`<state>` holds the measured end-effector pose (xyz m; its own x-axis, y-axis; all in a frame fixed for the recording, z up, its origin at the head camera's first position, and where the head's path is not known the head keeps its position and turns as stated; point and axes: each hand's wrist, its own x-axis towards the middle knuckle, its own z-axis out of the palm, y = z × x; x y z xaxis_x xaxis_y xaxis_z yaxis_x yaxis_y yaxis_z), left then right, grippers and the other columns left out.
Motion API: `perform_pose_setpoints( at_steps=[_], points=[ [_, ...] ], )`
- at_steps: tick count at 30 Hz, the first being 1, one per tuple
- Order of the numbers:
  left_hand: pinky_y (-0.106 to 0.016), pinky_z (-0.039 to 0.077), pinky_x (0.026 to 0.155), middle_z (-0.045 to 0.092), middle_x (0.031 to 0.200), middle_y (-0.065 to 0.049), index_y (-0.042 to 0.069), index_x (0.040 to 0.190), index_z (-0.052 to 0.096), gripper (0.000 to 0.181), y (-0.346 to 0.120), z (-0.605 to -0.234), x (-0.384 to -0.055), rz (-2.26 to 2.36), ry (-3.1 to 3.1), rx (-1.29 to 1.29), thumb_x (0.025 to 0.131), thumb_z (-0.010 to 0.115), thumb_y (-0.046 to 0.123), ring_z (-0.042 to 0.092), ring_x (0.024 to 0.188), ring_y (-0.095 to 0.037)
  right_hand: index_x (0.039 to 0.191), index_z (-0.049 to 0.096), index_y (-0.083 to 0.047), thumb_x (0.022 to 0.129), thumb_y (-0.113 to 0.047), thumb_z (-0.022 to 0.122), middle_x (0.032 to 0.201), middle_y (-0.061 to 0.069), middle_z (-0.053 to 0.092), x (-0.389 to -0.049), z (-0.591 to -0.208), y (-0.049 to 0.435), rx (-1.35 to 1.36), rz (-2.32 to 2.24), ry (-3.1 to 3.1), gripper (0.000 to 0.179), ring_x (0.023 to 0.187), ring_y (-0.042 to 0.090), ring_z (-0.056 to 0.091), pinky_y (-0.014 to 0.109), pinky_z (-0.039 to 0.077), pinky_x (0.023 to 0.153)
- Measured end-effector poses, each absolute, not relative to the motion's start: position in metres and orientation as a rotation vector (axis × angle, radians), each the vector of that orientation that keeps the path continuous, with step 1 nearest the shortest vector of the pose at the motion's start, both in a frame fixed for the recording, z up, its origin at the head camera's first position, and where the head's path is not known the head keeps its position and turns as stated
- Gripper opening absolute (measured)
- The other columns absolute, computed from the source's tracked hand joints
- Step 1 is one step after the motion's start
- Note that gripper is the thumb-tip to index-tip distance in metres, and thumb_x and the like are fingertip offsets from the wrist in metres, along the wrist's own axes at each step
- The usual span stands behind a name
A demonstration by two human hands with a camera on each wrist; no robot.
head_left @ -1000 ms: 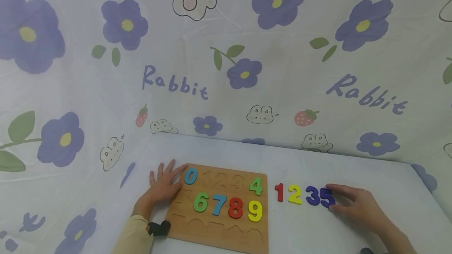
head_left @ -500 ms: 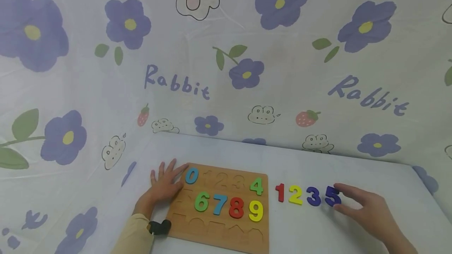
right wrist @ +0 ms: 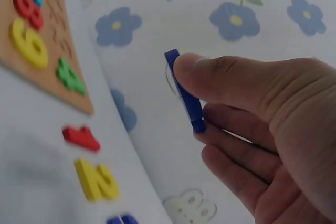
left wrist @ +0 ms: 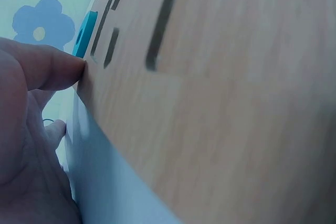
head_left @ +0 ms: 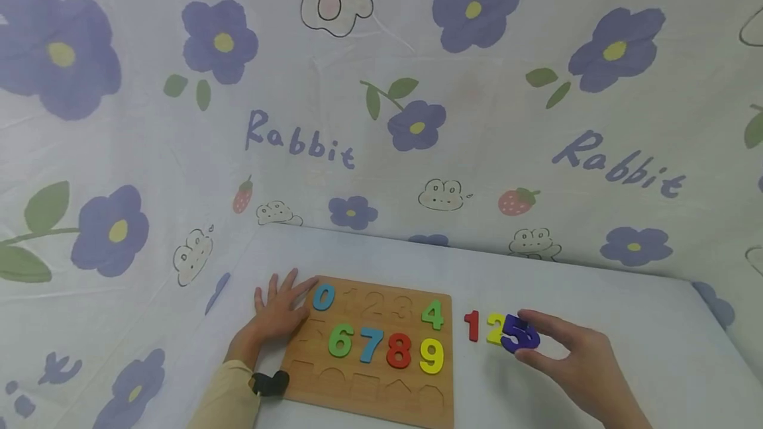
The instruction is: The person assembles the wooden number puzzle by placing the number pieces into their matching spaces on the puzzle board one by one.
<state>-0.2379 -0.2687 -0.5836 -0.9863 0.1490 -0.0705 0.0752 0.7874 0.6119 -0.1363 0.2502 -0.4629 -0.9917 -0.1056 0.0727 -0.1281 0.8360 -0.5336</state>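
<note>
My right hand point(head_left: 575, 359) pinches a dark blue number 5 point(head_left: 520, 335) between thumb and fingers, raised over the table. In the right wrist view the 5 point(right wrist: 185, 90) shows edge-on. On the table left of it lie a red number 1 point(head_left: 471, 326) and a yellow number 2 point(head_left: 495, 328), partly covered by the 5. A blue number 3 point(right wrist: 122, 219) peeks in at the bottom of the right wrist view; the 5 hides it from the head view. My left hand point(head_left: 275, 313), fingers spread, rests against the left edge of a wooden number puzzle board point(head_left: 316, 363).
On the board sit a blue 0 point(head_left: 324, 297), green 4 point(head_left: 432, 315), green 6 point(head_left: 341, 341), blue 7 point(head_left: 371, 344), red 8 point(head_left: 399, 351) and yellow 9 point(head_left: 432, 356). Bare recesses show between 0 and 4. A flower-printed cloth point(head_left: 477, 118) hangs behind the white table point(head_left: 381, 250).
My right hand has lifted the blue 5 off the table, first sliding it right of the 3, then carrying it left over the 3. My left hand stays put.
</note>
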Motion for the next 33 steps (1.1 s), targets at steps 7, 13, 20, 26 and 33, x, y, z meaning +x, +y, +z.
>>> perform_pose_setpoints(
  at_steps=[7,13,20,26,33],
  points=[
    [-0.083,-0.019,0.121,0.012,0.182,-0.027,0.024,0.167,0.047,0.067,-0.267,-0.583,-0.238,0.974,2.856,0.178,0.101,0.056,0.020,-0.012,0.164,-0.061,0.145,0.073,-0.024,0.087,-0.037,0.093,0.139,0.007,0.078,-0.135,-0.456,0.202,0.214,1.024,-2.899,0.062,0.131,0.039,0.072,0.064,0.059,0.105],
    [-0.083,-0.018,0.122,0.013,0.182,-0.026,0.025,0.167,0.047,0.067,-0.268,-0.589,-0.243,0.954,2.870,0.175,0.101,0.057,0.022,-0.011,0.165,-0.060,0.143,0.074,-0.024,0.089,-0.030,0.093,0.137,0.002,0.079,-0.140,-0.447,0.169,0.291,1.117,-2.803,0.058,0.133,0.036,0.071,0.064,0.057,0.109],
    [-0.083,-0.018,0.121,0.012,0.182,-0.026,0.024,0.167,0.047,0.067,-0.268,-0.586,-0.241,0.953,2.862,0.177,0.102,0.057,0.021,-0.012,0.164,-0.061,0.140,0.076,-0.027,0.088,-0.035,0.093,0.136,-0.003,0.079,-0.147,-0.437,0.128,0.406,1.232,-2.753,0.055,0.134,0.032,0.071,0.063,0.057,0.110],
    [-0.082,-0.019,0.122,0.012,0.182,-0.027,0.023,0.167,0.047,0.066,-0.268,-0.585,-0.239,0.965,2.855,0.174,0.102,0.057,0.021,-0.012,0.164,-0.060,0.137,0.077,-0.029,0.087,-0.032,0.094,0.135,-0.009,0.079,-0.156,-0.440,0.095,0.537,1.416,-2.689,0.053,0.135,0.025,0.071,0.060,0.054,0.115],
    [-0.083,-0.018,0.121,0.013,0.182,-0.027,0.023,0.167,0.047,0.067,-0.269,-0.585,-0.238,0.975,2.862,0.182,0.101,0.057,0.021,-0.011,0.164,-0.061,0.136,0.079,-0.029,0.088,-0.031,0.093,0.130,-0.010,0.081,-0.166,-0.449,0.058,0.674,1.461,-2.659,0.050,0.129,0.020,0.074,0.056,0.057,0.112]
  ],
)
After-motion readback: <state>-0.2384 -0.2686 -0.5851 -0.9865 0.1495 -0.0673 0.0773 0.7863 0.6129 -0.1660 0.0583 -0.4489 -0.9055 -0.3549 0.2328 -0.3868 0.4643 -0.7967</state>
